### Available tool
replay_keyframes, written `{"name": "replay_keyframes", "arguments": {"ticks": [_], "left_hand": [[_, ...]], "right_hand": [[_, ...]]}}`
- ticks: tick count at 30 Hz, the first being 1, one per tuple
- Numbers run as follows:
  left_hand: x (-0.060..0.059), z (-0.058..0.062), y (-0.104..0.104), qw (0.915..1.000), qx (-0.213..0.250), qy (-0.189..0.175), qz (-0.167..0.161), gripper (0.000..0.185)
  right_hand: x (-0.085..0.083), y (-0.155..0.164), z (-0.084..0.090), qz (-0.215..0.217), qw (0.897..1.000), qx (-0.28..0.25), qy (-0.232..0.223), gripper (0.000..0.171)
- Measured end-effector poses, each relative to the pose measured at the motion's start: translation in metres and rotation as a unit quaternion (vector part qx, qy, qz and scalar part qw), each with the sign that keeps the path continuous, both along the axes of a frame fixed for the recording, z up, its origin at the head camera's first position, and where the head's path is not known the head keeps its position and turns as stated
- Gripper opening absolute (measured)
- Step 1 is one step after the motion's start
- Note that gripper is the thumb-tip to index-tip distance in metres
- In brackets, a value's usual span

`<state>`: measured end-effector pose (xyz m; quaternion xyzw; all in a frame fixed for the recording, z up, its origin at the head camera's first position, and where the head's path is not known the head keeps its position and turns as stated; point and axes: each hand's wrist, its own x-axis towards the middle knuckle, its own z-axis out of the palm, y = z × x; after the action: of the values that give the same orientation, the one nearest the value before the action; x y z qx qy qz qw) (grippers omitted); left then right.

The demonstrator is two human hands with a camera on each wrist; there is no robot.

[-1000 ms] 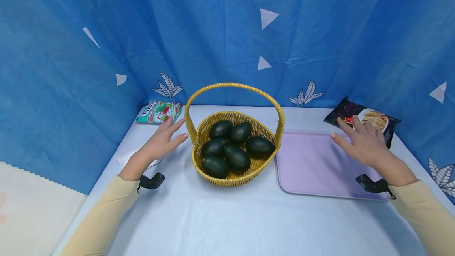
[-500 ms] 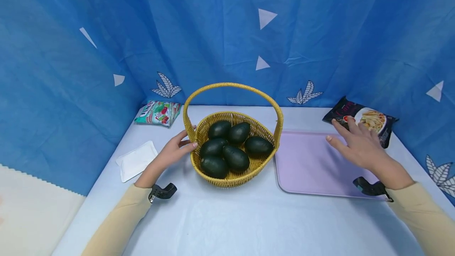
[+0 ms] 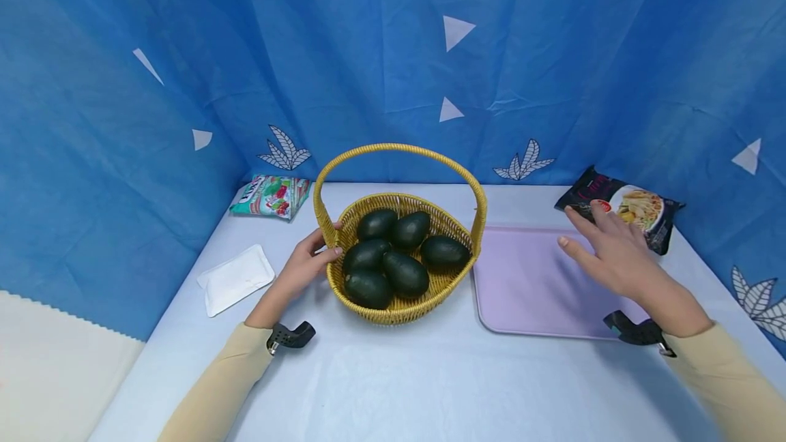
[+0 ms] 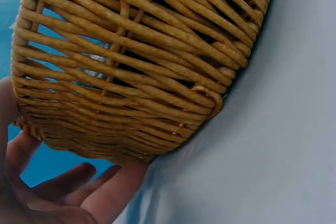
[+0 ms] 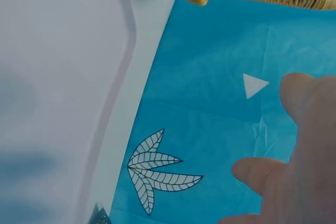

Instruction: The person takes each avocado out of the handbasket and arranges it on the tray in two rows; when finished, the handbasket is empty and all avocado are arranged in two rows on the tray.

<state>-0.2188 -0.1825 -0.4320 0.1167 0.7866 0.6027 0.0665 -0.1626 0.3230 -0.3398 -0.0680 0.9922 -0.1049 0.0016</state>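
Note:
A yellow woven basket with a tall arched handle stands mid-table, holding several dark green avocados. My left hand grips its left side by the handle's foot. The thumb lies at the rim, and in the left wrist view the fingers meet the outside of the basket wall. Out to the right, my right hand hovers over a pale purple tray with its fingers spread, holding nothing. The right wrist view shows part of that hand, with the basket at the top edge.
A black food packet lies behind the tray at the back right. Toward the back left is a green and red packet, with a flat white packet nearer the front. A blue curtain hangs behind the table.
My left hand has moved right, from beside the basket to a grip on its left side, uncovering the white packet. My right hand has barely moved. The basket stays in place.

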Motion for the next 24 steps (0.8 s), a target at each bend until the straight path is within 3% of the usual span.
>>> {"name": "replay_keyframes", "arguments": {"ticks": [6,12,24], "left_hand": [[0.002,-0.002,0.004,0.9991,0.036,-0.012,0.015,0.054],[0.001,-0.002,0.005,0.9982,0.054,-0.026,0.009,0.056],[0.0,-0.006,0.004,0.9975,0.06,-0.034,0.017,0.055]], "right_hand": [[0.003,-0.005,-0.002,-0.001,0.999,-0.027,0.024,0.073],[0.005,-0.01,-0.005,-0.005,0.998,-0.056,0.028,0.071],[0.013,-0.027,0.003,0.008,0.996,-0.081,0.032,0.071]]}}
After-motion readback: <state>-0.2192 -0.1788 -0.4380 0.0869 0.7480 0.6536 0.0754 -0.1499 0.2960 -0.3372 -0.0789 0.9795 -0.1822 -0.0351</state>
